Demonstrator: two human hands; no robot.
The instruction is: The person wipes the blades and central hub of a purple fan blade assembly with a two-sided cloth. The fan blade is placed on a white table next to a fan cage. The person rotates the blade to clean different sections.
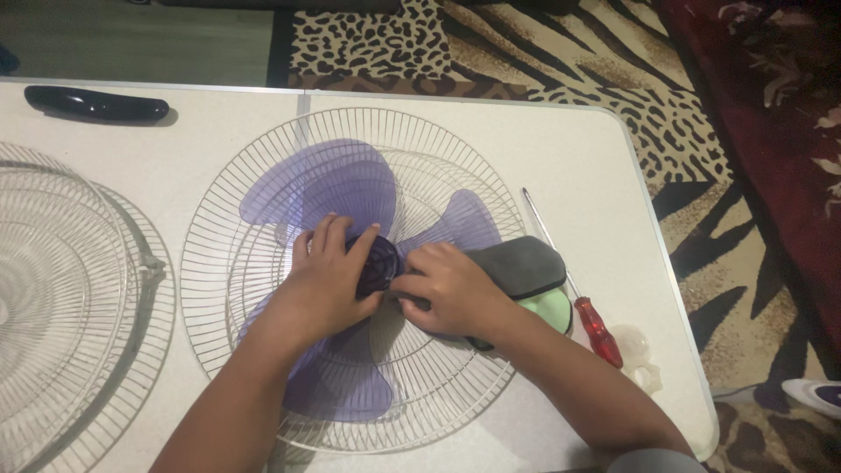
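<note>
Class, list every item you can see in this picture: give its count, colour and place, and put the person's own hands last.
fan blade: 1, translucent purple, lying inside the middle grille
middle grille: 1, white wire, centre of the table
second grille: 1, white wire, left end of the table, cut off by the frame
cloth: 1, grey with a light green underside, on the blade's right side
screwdriver: 1, red handle, right of the middle grille
black handle-shaped piece: 1, glossy black, far left corner
table: 1, white
rug: 1, animal-print, on the floor beyond the table
left hand: 1, on the blade's dark hub
right hand: 1, on the cloth beside the hub
</note>
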